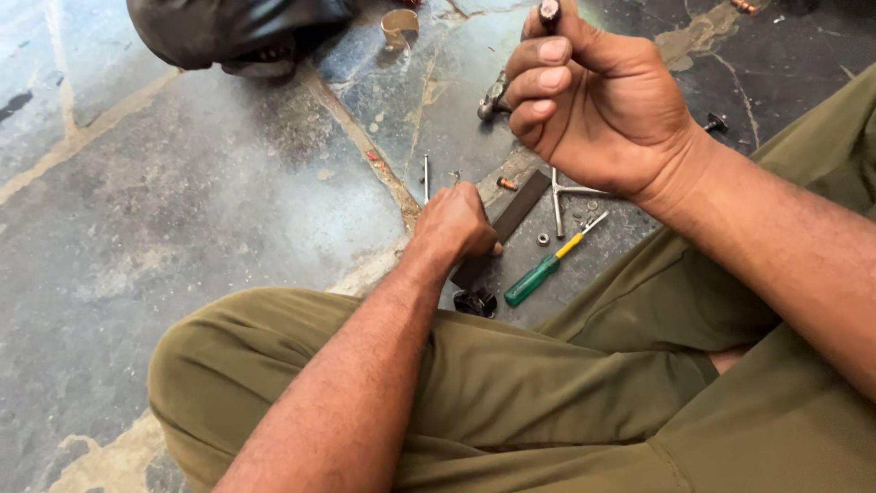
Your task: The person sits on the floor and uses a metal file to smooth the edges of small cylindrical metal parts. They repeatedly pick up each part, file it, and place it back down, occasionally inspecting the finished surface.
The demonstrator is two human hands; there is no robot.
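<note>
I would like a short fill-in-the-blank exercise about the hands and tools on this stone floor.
1. The right hand, raised, grips a small dark ____ object.
2. The left hand rests on a flat dark ____.
3. The screwdriver has a ____ handle.

Missing words: cylindrical; strip; green

No packages, labels, signs or screens

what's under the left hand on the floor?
The left hand rests on a flat dark strip lying on the stone floor. The strip's middle is hidden under the hand; anything pinched beneath can't be seen.
</note>
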